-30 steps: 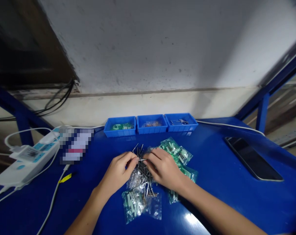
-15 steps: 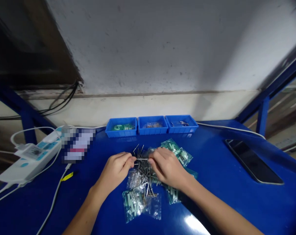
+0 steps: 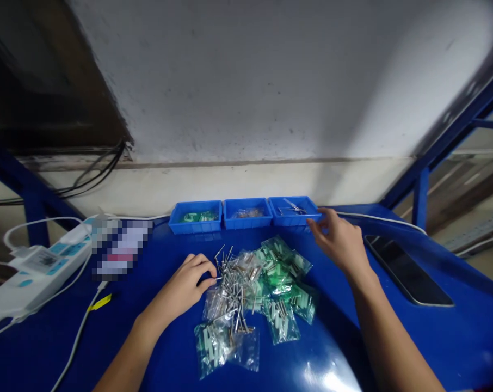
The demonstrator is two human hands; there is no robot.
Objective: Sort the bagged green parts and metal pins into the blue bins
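Note:
My left hand point(image 3: 189, 280) is at the left side of a pile of slim metal pins point(image 3: 234, 288) that look like rivets. Its thumb and index finger close around the end of one pin. Beside the right blue bin point(image 3: 293, 220), my right hand point(image 3: 339, 238) has its fingers apart and holds nothing. Several metal pins point(image 3: 294, 208) lie in that bin, along with a blurred pale streak. Clear bags of pale green plugs and screws point(image 3: 279, 321) surround the pile, and some pins lie on top of them.
A middle blue bin point(image 3: 247, 222) holds small bagged parts, and a left blue bin point(image 3: 195, 225) holds green ones. At right lies a black phone point(image 3: 410, 269). A white power strip point(image 3: 38, 272), a blurred-out phone point(image 3: 122, 250) and a white cable point(image 3: 81, 337) occupy the left.
My right hand has let go of the pin stretched between both hands and moved right and away to the right bin. My left hand has dropped slightly to the pile's left edge.

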